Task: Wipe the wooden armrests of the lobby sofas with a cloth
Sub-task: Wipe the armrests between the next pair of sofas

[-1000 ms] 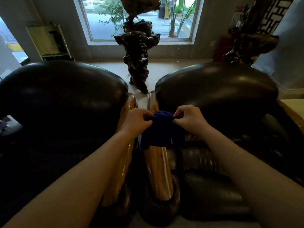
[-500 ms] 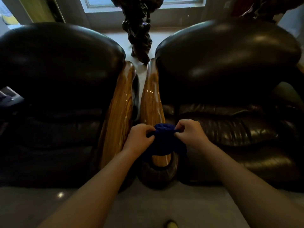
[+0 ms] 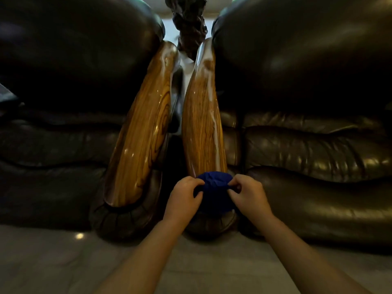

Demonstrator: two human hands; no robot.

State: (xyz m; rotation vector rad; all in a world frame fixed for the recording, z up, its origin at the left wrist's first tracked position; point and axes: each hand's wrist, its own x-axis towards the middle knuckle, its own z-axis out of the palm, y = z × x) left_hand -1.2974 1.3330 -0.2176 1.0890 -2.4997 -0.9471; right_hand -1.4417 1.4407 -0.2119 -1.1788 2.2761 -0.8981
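Two glossy wooden armrests run side by side between two dark leather sofas: the left armrest [image 3: 140,132] and the right armrest [image 3: 201,124]. A dark blue cloth [image 3: 214,192] is bunched over the front end of the right armrest and hides its tip. My left hand [image 3: 184,198] pinches the cloth's left side. On the other side, my right hand [image 3: 248,196] grips the cloth's right edge. Both forearms reach in from the bottom of the view.
The left sofa [image 3: 63,81] and the right sofa [image 3: 307,102] fill both sides. A dark carved wooden sculpture [image 3: 188,24] stands behind the gap between the armrests. Pale tiled floor [image 3: 63,262] lies in front of the sofas.
Both hands drew the cloth along the right armrest from its back end to its front end. The view tilted downward, so the window is out of sight and the floor shows.
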